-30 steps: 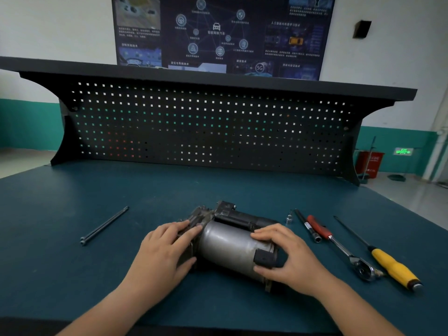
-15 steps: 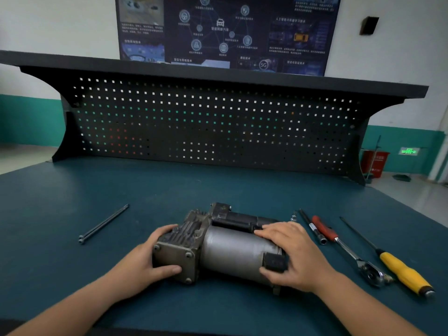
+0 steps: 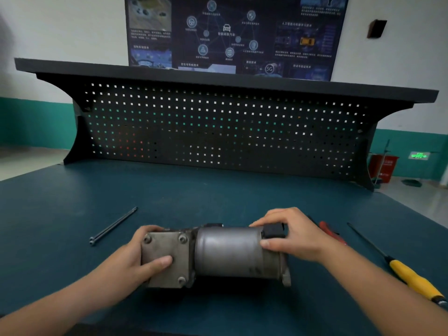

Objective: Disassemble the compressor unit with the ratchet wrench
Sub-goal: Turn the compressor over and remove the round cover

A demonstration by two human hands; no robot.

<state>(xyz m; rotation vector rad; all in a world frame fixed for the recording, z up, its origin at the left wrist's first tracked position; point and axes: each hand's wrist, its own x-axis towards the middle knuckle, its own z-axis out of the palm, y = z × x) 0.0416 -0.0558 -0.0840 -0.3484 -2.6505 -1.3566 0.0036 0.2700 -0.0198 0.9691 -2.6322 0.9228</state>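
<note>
The compressor unit [image 3: 225, 251] lies on its side across the blue-green bench, a grey metal cylinder with a square bolted end plate at its left. My left hand [image 3: 131, 260] grips that end plate, thumb on its face. My right hand [image 3: 295, 234] grips the cylinder's right end over a black connector block. The ratchet wrench [image 3: 331, 232] with its red handle lies just behind my right hand, mostly hidden by it.
A long thin dark bolt [image 3: 112, 226] lies on the bench to the left. A yellow-handled screwdriver [image 3: 407, 275] lies at the right. A black pegboard [image 3: 218, 132] with a shelf closes off the back of the bench.
Both hands have turned and rolled the compressor so it lies square across the bench with the bolted end plate facing up-front. My left hand shifted from the top to the end plate.
</note>
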